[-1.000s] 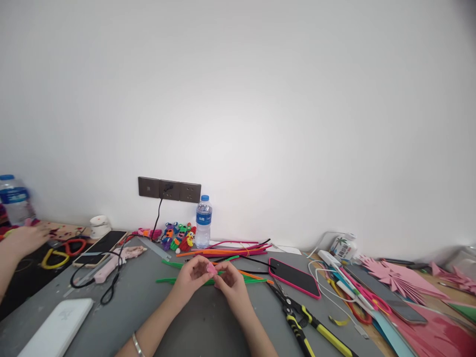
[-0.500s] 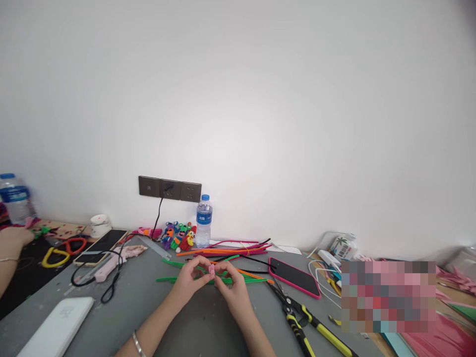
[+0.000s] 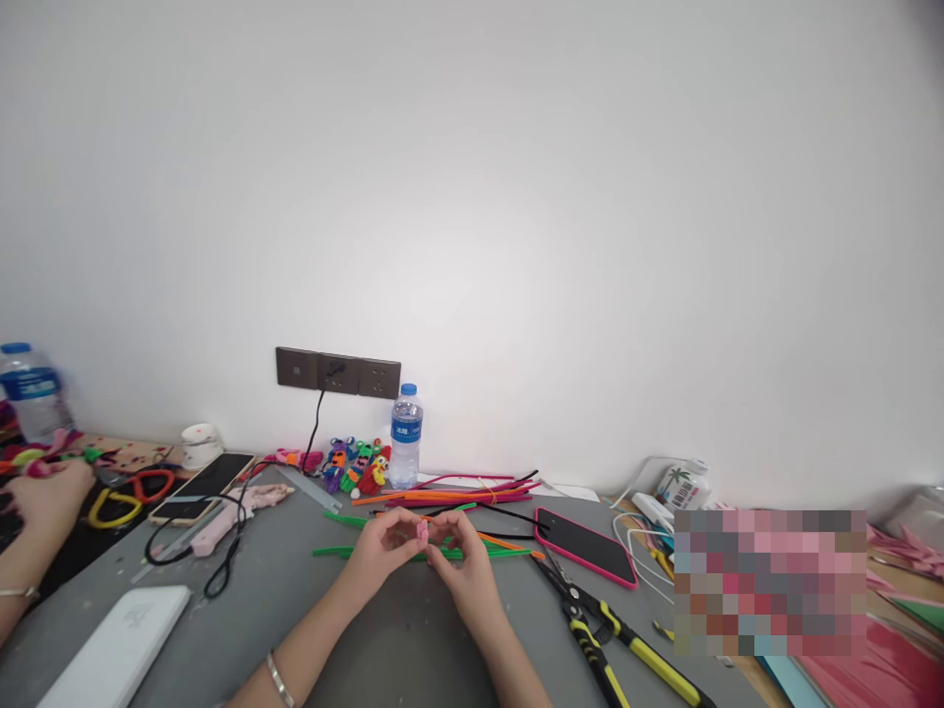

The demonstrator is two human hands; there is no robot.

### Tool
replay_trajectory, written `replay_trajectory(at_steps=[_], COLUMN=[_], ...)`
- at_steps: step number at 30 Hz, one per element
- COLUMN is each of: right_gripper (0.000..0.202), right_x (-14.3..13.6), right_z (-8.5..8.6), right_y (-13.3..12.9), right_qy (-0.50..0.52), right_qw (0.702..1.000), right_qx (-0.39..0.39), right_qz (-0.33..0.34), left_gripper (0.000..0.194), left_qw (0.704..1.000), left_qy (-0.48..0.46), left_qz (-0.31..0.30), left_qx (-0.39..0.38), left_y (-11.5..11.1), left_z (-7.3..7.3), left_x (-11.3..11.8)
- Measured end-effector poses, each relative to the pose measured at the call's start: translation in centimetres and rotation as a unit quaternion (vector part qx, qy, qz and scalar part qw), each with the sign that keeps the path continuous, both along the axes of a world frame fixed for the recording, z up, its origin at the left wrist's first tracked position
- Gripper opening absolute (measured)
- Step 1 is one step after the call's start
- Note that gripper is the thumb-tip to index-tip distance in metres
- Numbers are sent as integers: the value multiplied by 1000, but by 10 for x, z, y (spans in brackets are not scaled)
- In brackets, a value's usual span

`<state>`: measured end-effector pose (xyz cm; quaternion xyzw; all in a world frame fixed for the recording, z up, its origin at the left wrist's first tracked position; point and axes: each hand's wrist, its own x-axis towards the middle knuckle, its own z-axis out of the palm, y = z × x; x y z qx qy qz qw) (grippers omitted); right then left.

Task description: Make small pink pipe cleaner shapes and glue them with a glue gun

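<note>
Between the fingertips of both hands is a small pink fuzzy piece (image 3: 423, 532), apparently bent pipe cleaner. My left hand (image 3: 385, 547) pinches it from the left, and my right hand (image 3: 458, 547) closes on it from the other side. Part of the piece is hidden by the fingers. Just beyond the hands lie green pipe cleaners (image 3: 335, 553), with orange and dark red pipe cleaners (image 3: 449, 495) bundled behind. Small fuzzy figures (image 3: 359, 466) in purple, green and red stand at the back beside a water bottle (image 3: 406, 438).
Yellow-and-black pliers (image 3: 590, 619) and a pink-cased phone (image 3: 586, 547) lie to the right. On the left are a white power bank (image 3: 118, 644), a pink glue gun (image 3: 221, 529), another phone (image 3: 203, 487), and scissors (image 3: 118, 506). A co-worker's hand (image 3: 55, 501) is at far left.
My hands stay together on the pink piece, with only slight finger movement. The co-worker's hand at far left has come further into view, moving right.
</note>
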<state>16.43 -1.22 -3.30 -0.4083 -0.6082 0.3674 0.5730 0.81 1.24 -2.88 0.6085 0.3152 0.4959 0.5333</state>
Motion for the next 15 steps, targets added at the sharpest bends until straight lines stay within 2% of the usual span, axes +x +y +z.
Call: replay_trajectory(at_steps=[6, 9, 12, 15], right_gripper=[22, 20, 15, 14], right_x=[9, 10, 3, -18], right_z=[8, 14, 22, 37], right_y=[-6, -9, -15, -24], right_qy=[-16, -26, -62, -95], right_qw=[1000, 998, 992, 986], right_qx=[3, 38, 89, 132], right_qz=[-20, -43, -62, -49], left_gripper=[20, 22, 26, 33], left_qw=[998, 996, 990, 982], left_qy=[-44, -64, -90, -131], left_qz=[30, 51, 75, 86], left_qx=[-20, -39, -78, -106], left_y=[-4, -4, 0, 6], left_z=[5, 5, 2, -3], left_x=[-4, -5, -3, -2])
